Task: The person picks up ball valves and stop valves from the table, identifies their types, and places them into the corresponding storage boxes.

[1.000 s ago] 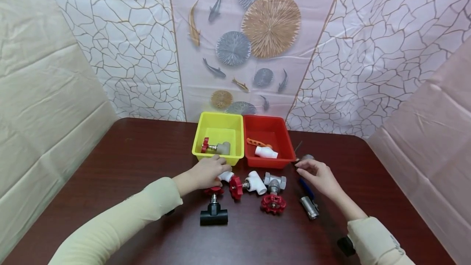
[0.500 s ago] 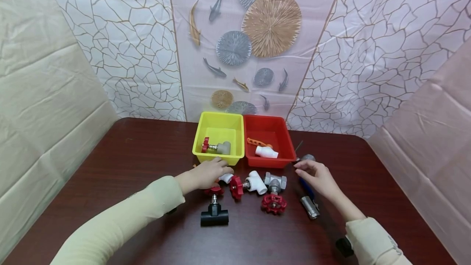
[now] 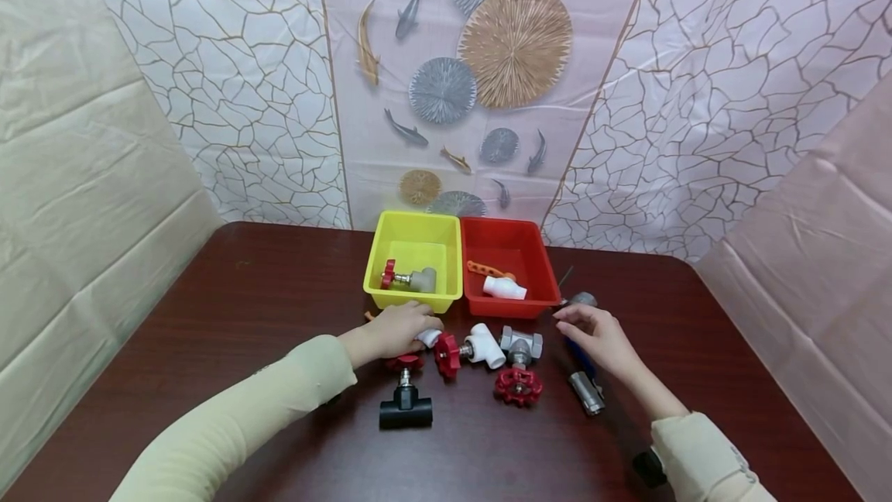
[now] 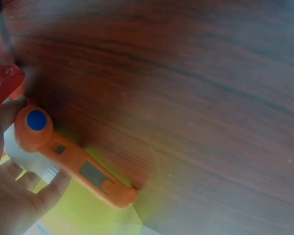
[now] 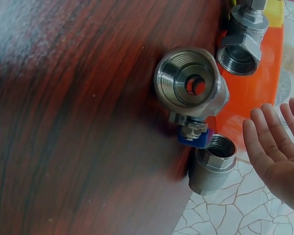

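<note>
My left hand [image 3: 399, 329] grips a white plastic ball valve [image 4: 25, 157] in front of the yellow bin, thumb on one side and fingers on the other. Its orange lever handle [image 4: 90, 174], with a blue round cap, points away from the hand in the left wrist view. In the head view the hand hides most of this valve. To the right, my right hand [image 3: 605, 341] hovers with relaxed, slightly bent fingers and nothing in them. Near it lie a metal ball valve [image 5: 186, 85] with a blue handle and a metal threaded coupling [image 5: 213, 169].
The yellow bin [image 3: 379, 242] holds a grey valve with a red handwheel. In the red bin [image 3: 540, 254] lies another white ball valve [image 3: 505, 289] with an orange handle. Red-wheeled valves with black [image 3: 406, 411], white [image 3: 485, 347] and metal [image 3: 519, 348] bodies lie in front.
My left hand has shifted slightly, and the tip of the orange handle now shows at its left. My right hand has drifted a little left, still holding nothing.
</note>
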### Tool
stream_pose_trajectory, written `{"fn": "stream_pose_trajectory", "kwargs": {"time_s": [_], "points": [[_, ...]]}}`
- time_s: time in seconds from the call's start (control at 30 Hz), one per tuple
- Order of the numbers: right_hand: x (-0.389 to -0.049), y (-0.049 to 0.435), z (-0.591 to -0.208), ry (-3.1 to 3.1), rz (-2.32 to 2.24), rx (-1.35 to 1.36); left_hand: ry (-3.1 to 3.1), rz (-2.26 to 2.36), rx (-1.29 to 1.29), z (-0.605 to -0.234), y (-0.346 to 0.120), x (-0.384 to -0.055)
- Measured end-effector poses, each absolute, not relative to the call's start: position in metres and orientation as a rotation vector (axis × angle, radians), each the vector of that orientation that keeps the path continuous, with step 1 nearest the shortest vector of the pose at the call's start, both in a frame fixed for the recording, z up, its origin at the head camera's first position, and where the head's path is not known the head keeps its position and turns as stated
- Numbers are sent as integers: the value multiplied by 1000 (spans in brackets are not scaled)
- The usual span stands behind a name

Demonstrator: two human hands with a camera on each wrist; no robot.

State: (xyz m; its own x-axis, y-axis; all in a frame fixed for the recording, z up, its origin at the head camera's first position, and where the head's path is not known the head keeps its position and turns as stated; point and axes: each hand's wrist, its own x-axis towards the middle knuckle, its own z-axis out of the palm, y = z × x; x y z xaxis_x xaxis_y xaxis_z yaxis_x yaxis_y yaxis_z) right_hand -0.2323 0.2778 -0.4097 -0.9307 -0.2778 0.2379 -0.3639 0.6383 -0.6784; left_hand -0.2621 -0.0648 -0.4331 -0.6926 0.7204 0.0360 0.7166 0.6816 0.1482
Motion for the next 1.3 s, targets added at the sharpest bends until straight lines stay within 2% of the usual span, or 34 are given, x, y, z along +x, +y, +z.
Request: {"fn": "stream_pose_trajectory", "kwargs": {"time_s": [0.9,1.3], "points": [[-232,281,-407,-2754,1136,529,2860,335,1244,-420,-80,-258],[-236,278,-402,-2761,1121,551,2881,349,1240,-404,-97,-242]]}}
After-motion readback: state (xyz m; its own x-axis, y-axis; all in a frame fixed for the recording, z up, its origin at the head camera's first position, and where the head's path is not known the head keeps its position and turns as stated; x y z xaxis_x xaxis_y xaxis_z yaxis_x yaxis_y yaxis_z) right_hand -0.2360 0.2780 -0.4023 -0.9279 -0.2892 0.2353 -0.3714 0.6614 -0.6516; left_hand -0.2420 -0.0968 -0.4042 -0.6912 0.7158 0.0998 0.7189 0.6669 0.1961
